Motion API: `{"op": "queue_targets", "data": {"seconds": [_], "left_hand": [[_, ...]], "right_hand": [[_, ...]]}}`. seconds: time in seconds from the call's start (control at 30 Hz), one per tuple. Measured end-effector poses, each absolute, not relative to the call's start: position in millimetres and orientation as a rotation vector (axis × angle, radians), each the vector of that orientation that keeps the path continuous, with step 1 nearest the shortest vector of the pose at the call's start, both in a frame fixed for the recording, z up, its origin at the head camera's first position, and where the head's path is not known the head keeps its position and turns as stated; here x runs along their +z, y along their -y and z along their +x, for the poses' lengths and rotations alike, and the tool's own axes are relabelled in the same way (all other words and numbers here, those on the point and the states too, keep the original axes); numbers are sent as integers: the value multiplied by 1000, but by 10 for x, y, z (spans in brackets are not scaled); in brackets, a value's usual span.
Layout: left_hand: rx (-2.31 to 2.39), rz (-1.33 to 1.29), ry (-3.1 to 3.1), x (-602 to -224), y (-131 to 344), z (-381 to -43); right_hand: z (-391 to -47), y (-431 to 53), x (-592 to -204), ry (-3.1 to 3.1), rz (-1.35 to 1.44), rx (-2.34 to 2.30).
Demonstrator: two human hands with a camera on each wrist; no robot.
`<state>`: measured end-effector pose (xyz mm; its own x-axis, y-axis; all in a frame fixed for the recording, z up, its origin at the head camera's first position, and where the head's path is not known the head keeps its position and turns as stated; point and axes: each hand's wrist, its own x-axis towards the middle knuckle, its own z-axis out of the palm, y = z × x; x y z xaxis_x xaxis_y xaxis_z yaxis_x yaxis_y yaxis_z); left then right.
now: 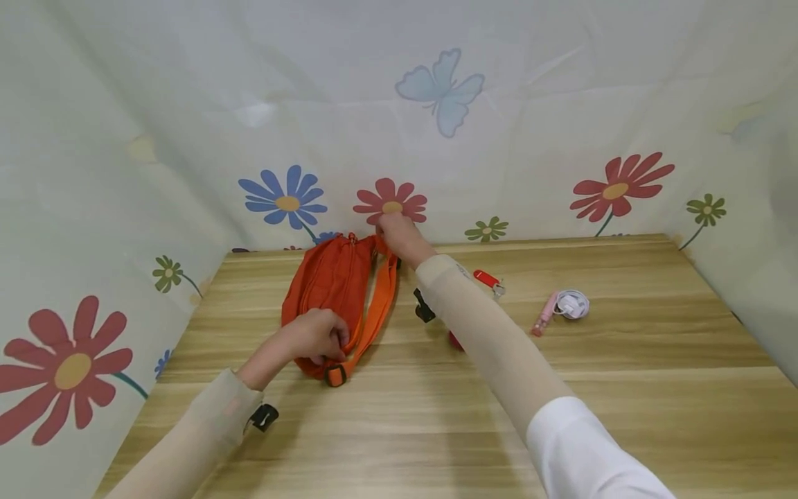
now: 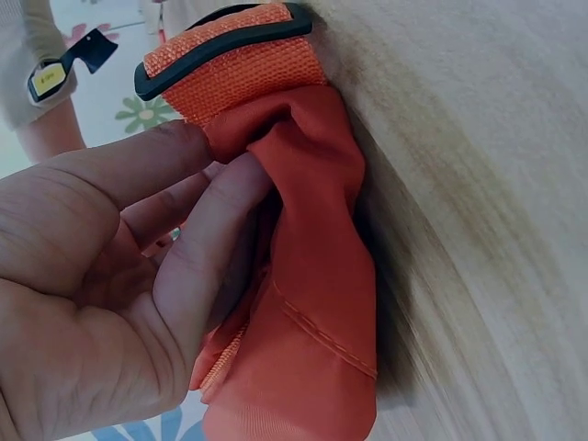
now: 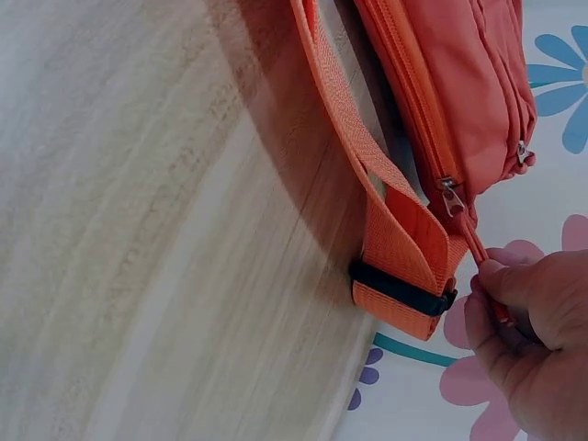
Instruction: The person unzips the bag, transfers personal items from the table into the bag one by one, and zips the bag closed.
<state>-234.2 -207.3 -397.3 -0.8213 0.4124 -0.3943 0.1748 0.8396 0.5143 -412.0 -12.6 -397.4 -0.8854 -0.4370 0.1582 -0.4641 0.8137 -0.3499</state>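
The bag (image 1: pixel 329 281) lies on the left part of the bench (image 1: pixel 623 416), its long axis running from the near end away to the far end by the backdrop (image 1: pixel 530 166), the far end leaning a little right; the strap (image 1: pixel 379 305) lies along its right side, and the buckle (image 1: pixel 337 375) points toward the person. At the far end, the slider (image 3: pixel 451 197) carries a thin pull (image 3: pixel 476 246), and the right hand (image 1: pixel 402 235) has its fingers clamped on that. The left hand (image 1: pixel 318 336) pinches a cloth fold at the near end, fingers closed on it. The step looks like working the zip (image 3: pixel 418 92): best to hold the near end firm, draw the pull in line with the teeth, and mind the strap beside the track. Further right lie a red tag (image 1: pixel 486 278) and a white cable (image 1: pixel 573 305)
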Motion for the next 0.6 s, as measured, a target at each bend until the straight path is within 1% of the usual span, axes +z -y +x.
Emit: {"op": "queue_targets", "data": {"seconds": [0.33,0.6], "left_hand": [[641,461,-2510,-3976,2067,-2342],[654,460,-2498,-3983,2086,-2328]], "right_hand": [[-4199,160,-4053,2912,641,549],[-4243,244,-4090,2887,641,538]]}}
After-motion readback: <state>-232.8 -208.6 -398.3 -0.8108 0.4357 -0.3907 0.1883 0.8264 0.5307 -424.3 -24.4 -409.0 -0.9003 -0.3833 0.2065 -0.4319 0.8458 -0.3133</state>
